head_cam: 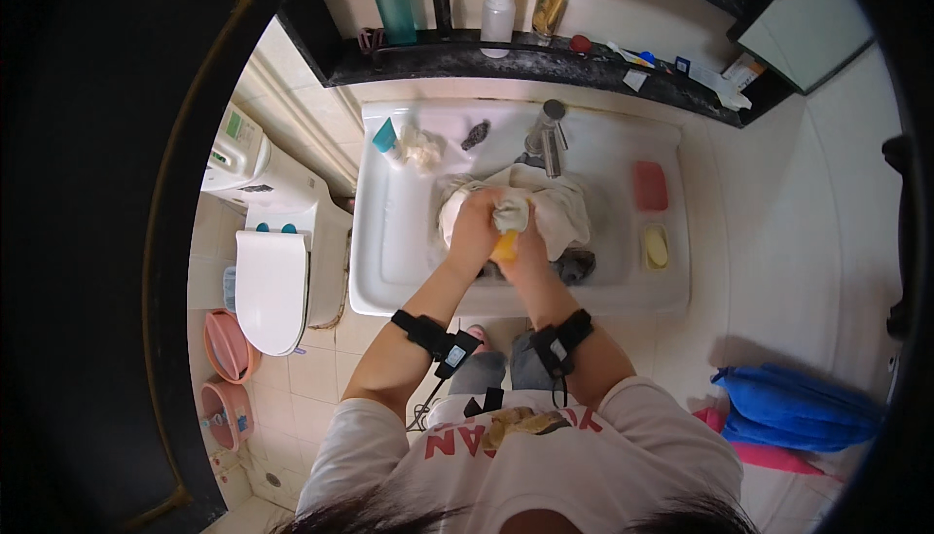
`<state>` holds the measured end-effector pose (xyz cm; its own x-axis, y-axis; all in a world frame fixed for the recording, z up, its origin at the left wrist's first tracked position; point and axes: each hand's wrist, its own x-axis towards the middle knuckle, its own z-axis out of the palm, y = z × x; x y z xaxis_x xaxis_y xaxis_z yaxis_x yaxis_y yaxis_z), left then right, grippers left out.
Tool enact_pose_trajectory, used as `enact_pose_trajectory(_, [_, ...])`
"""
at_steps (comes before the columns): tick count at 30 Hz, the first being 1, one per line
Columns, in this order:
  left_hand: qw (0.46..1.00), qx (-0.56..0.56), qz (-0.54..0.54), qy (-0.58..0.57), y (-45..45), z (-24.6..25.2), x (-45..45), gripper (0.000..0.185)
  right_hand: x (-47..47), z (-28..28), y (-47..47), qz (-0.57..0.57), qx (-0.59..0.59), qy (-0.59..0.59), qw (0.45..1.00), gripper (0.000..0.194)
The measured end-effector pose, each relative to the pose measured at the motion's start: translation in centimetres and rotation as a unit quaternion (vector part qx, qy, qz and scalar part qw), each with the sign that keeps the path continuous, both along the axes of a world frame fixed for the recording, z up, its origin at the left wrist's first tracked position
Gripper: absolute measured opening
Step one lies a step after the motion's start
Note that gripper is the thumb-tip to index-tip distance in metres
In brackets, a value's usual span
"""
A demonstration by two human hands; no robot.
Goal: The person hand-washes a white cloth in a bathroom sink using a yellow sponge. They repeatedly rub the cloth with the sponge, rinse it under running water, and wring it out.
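Over the white washbasin (394,242), my left hand (476,226) and my right hand (530,248) are close together, both gripping a bunched white cloth (511,214). Something yellow (505,246) shows between the hands; whether it belongs to the cloth or is separate cannot be told. More white fabric (565,209) lies heaped in the bowl under and around my hands. Dark cloth (576,265) sticks out on the near side of the heap. Just beyond the fabric rises a metal faucet (547,136). My fingers are partly hidden by the cloth.
A teal-capped tube (387,141) and a crumpled pale mesh (421,149) sit at the basin's back left. On the right rim are a pink soap box (650,185) and a soap dish (656,247). Bottles line the black shelf (430,60). A toilet (271,286) stands left.
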<state>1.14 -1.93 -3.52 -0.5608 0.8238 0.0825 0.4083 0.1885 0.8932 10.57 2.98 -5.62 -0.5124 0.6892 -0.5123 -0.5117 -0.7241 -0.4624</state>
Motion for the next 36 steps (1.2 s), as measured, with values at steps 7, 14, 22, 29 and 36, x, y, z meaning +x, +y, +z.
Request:
enact_pose_trajectory(7, [0.973, -0.006, 0.001, 0.229, 0.1, 1.9, 1.2, 0.035, 1.0, -0.9, 1.3, 0.058, 0.198, -0.104, 0.973, 0.034])
enact_pose_trajectory(14, [0.991, -0.030, -0.086, 0.095, 0.8, 3.4, 1.4, 0.040, 0.7, -1.9, 2.0, 0.154, 0.467, -0.265, 0.829, 0.040])
enact_pose_trajectory(22, [0.992, 0.045, -0.088, 0.072, 1.6, 0.6, 1.3, 0.033, -0.4, -1.2, 2.5, 0.118, -0.076, 0.237, 0.961, 0.039])
enact_pose_trajectory(29, [0.989, 0.119, -0.073, 0.043, 3.3, -1.0, 1.5, 0.024, -0.2, -0.1, 3.5, 0.114, -0.023, 0.090, 0.989, 0.043])
enact_pose_trajectory(36, [0.990, 0.093, -0.042, 0.096, 4.2, -0.2, 1.2, 0.022, -0.4, 0.2, 5.0, 0.152, -0.071, 0.054, 0.984, 0.048])
